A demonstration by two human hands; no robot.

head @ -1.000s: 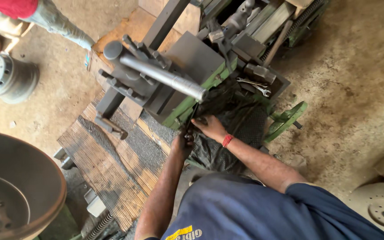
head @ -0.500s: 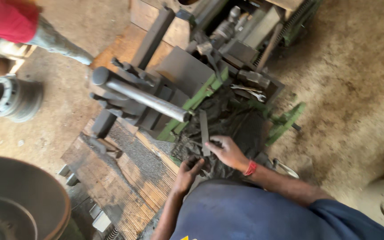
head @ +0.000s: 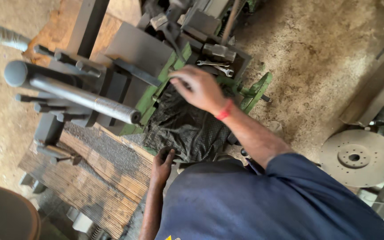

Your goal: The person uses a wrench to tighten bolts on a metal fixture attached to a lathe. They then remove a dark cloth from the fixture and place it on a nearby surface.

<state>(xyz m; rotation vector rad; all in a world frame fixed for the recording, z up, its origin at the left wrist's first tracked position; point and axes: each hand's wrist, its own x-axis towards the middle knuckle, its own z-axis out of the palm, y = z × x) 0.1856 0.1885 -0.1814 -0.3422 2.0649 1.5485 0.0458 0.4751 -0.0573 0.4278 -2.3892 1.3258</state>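
Green bed: the green machine bed (head: 158, 91) runs as a slanted strip from near left to far right, in the middle of the scene; its long axis points toward the wrenches.
Right hand: the right hand (head: 201, 88) reaches over the far end of that strip, fingers curled down at its edge; whether they pinch anything I cannot tell, since the knuckles hide the tips and the hand is a little blurred.
Red band: a red band (head: 224, 110) sits on that wrist, on the near side of the hand.
Which hand is nearer: the right is at the bed; the left is well apart from it, nearer the body.
Left hand: the left hand (head: 162, 162) rests at the near edge of the black cloth (head: 185, 126), fingers loosely bent, touching the cloth; no firm hold shows.
Cloth: it lies just near of the bed, between the two hands.
Wrenches: two shiny wrenches (head: 216, 66) lie just beyond the right hand, on the far side.
Steel bar: a round steel bar (head: 83, 98) lies left of the bed, its axis running from far left to near right, the end close to the bed.
Handwheel: a green handwheel (head: 256, 91) stands right of the right hand.
Plank: a worn wooden plank (head: 92, 178) lies near left, under the bar.
Disc: a flat metal disc (head: 358, 156) lies on the floor at far right, well apart.
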